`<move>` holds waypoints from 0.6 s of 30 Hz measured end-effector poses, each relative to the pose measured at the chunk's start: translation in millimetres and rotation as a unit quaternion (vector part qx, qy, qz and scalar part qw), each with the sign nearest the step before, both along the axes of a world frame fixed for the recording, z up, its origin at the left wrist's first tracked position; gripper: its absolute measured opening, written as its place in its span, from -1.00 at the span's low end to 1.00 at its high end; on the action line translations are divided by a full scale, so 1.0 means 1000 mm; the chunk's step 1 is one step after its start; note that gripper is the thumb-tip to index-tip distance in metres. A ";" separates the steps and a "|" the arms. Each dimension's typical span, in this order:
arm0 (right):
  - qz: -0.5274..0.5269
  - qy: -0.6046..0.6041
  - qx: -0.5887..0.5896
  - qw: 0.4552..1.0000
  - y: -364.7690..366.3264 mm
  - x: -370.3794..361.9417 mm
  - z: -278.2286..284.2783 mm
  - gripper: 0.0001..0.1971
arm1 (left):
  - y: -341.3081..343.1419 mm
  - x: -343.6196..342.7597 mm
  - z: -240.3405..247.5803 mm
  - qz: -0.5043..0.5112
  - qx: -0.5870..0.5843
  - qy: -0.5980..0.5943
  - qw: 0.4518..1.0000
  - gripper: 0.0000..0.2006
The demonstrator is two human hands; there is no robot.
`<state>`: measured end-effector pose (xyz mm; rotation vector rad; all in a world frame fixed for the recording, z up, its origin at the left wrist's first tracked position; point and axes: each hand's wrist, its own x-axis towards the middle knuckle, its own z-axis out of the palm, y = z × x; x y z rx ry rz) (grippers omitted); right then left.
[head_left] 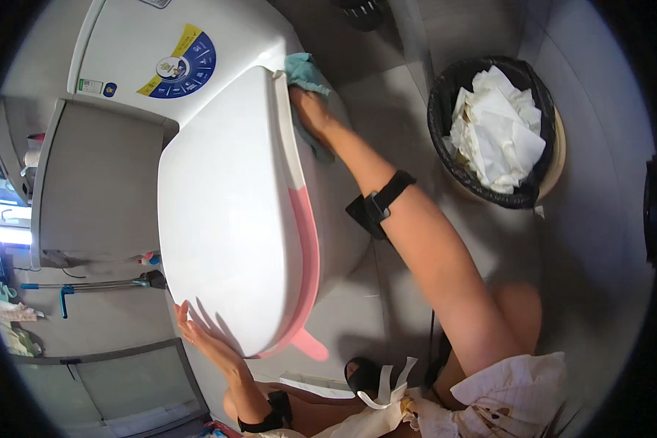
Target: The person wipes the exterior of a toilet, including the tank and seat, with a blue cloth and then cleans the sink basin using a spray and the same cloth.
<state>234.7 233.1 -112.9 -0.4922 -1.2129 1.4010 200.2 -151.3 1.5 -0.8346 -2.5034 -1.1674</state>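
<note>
A white toilet with its lid (223,212) down fills the middle of the view. A pink seat cover (308,252) with a tab at the front shows under the lid's right side. My right hand (312,113) reaches along that side to the back of the lid, near the hinge. It presses a teal cloth (304,71) there; the cloth hides part of the fingers, and more of it hangs below the hand. At the lid's front left edge, my left hand (203,337) rests with its fingers stretched out, touching the rim and holding nothing.
To the right stands a bin (445,135) lined with a black bag and heaped with white crumpled paper. A grey cabinet (98,182) is left of the toilet. Below it lies a blue-handled tool (95,286). A glass-panelled frame (124,387) is at the lower left.
</note>
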 end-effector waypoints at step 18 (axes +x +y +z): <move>0.080 -0.089 -0.176 0.977 0.122 -0.013 0.030 -0.76 | 0.010 0.012 0.011 0.030 -0.105 0.033 0.993 -0.47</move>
